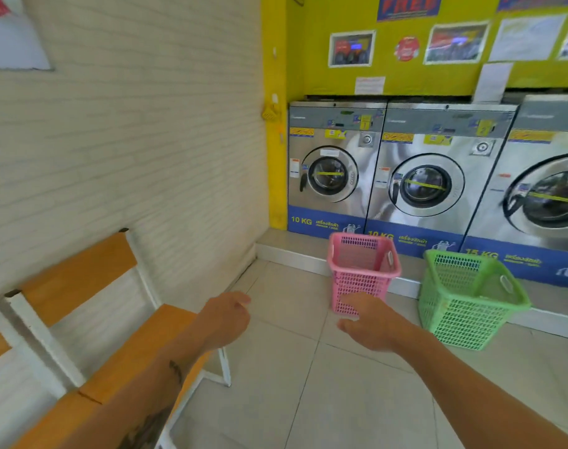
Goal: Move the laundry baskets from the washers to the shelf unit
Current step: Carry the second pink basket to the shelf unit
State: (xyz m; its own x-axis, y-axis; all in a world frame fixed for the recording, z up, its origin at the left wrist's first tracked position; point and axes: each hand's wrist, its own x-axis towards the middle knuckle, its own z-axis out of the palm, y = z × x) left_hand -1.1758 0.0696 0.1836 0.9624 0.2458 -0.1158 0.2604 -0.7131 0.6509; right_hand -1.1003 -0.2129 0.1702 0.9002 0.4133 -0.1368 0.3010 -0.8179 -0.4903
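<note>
A pink mesh laundry basket (363, 270) stands on the tiled floor in front of the left washer (331, 170). To its right, before the middle washer (431, 183), a green mesh basket (467, 299) sits slightly tilted. Both baskets look empty. My right hand (370, 319) reaches forward, fingers loosely spread, overlapping the pink basket's lower front in the view; contact cannot be told. My left hand (226, 315) hangs in the air to the left with loosely curled fingers, holding nothing. No shelf unit is in view.
An orange and white bench (120, 322) runs along the white brick wall on the left. A third, larger washer (548, 196) stands at the right edge. The washers sit on a raised tiled step (292, 251). Posters cover the yellow wall above.
</note>
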